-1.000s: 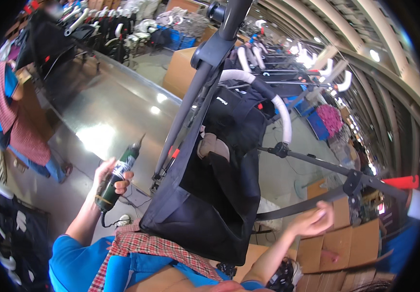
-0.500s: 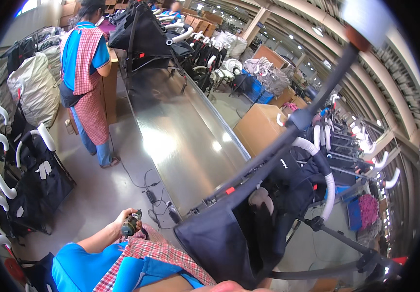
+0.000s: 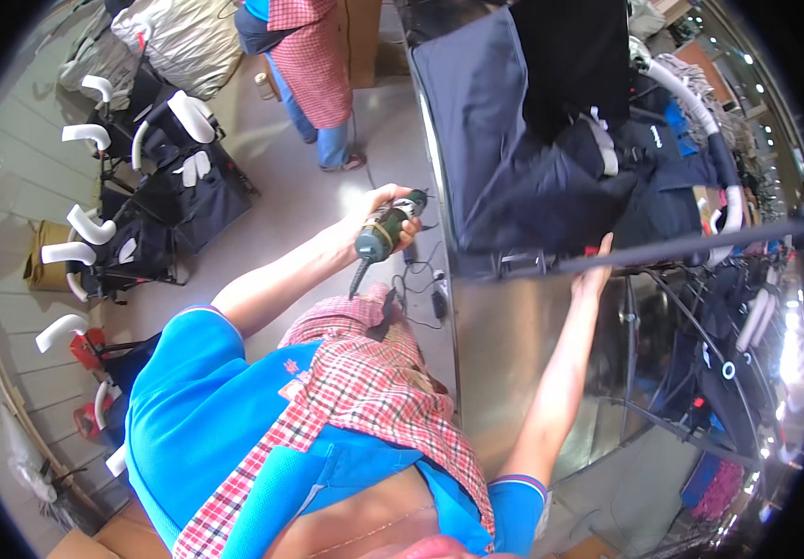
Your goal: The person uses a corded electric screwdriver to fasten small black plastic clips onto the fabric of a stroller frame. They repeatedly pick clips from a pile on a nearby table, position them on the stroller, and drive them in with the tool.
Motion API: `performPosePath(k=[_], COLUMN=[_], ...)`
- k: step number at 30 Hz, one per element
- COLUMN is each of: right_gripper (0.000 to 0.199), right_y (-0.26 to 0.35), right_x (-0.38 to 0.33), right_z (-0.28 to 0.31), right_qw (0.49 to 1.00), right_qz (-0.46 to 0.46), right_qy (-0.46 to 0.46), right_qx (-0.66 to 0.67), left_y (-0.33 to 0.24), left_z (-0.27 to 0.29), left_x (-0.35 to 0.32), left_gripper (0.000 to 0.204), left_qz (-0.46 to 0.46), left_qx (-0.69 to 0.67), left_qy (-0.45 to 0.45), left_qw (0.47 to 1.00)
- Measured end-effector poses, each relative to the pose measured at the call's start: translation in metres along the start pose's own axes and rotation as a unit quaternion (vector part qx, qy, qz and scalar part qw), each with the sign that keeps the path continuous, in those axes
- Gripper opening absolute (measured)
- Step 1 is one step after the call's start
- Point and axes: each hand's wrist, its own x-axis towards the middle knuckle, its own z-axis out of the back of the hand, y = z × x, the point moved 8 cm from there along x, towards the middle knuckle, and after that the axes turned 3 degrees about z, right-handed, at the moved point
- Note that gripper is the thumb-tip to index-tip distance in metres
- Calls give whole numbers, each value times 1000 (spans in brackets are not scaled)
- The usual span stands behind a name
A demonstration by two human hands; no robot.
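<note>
My left hand (image 3: 389, 220) is wrapped round a dark green power screwdriver (image 3: 376, 240), held out over the floor left of the metal-topped table. A cord hangs from the tool's near end. On the right, a stroller (image 3: 551, 186) with dark fabric lies tipped over on the table. My right hand (image 3: 593, 272) reaches up to the stroller's dark frame tube (image 3: 672, 252) and grips it beside a small red part. Some of its fingers are hidden by the tube. A white curved handle (image 3: 723, 149) shows at the stroller's right side.
The shiny metal table (image 3: 504, 363) runs along my right. Several strollers with white handles (image 3: 192, 116) stand at the left. A person in a checked apron (image 3: 309, 70) stands ahead, near pale sacks (image 3: 188, 42). Black cables (image 3: 425, 279) trail over the floor beside the table.
My view has tilted down and turned. The stroller has swung over onto the table, its frame tube lying lower and flatter. My right hand has come into view on it; the left still holds the screwdriver.
</note>
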Motion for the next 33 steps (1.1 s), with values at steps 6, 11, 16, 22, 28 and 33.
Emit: performPosePath(k=[6, 11, 16, 22, 28, 33], right_gripper=[62, 79, 75, 81, 80, 71], right_y=[69, 57, 67, 88, 179, 199], right_x=[-204, -266, -234, -122, 45, 122], right_z=[-135, -129, -11, 226, 621, 757], right_qw=[856, 719, 707, 819, 854, 868], right_qz=[337, 469, 509, 421, 291, 290], right_qy=[329, 423, 322, 155, -360, -392], right_qx=[-212, -290, -371, -359, -238, -98], left_y=[10, 57, 218, 310, 310, 295], left_z=[12, -7, -51, -52, -19, -2], left_x=[10, 88, 150, 210, 215, 222], left_gripper=[33, 34, 38, 45, 44, 44], left_qz=[77, -99, 381, 466, 406, 319], left_qx=[-84, 377, 34, 8, -5, 15], left_qy=[-27, 43, 15, -118, -188, -204], left_qw=[993, 920, 924, 877, 894, 925])
